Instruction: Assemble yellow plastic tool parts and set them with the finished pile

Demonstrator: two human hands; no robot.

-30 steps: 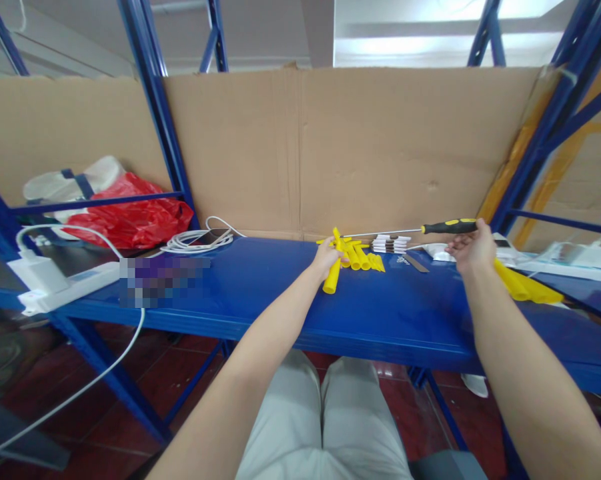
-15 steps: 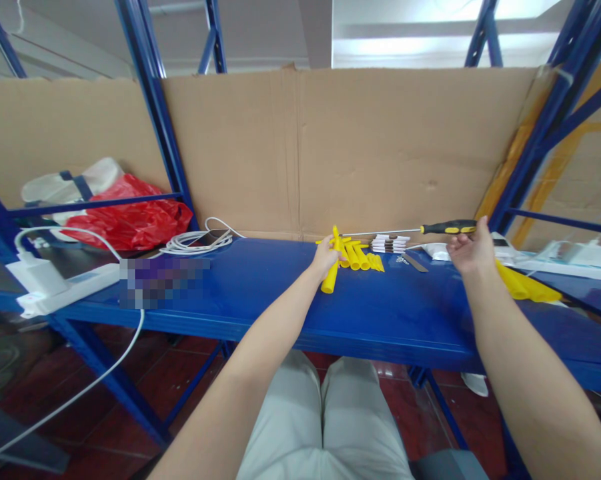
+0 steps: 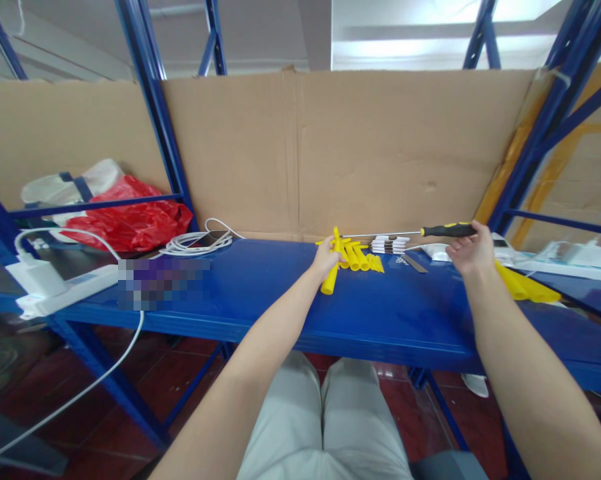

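While the left hand [image 3: 325, 257] grasps a yellow tube [image 3: 331, 270] tilted upright at the desk's [image 3: 260, 293] back, the right hand [image 3: 467, 250] grips the screwdriver [image 3: 447, 230] handle, its shaft level, pointing at the tube's top.

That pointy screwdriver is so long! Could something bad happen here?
Maybe. The screwdriver in the right hand has its tip close to the left hand, so it could poke the fingers around the yellow tube. Swinging the shaft might also knock the loose yellow tubes about.
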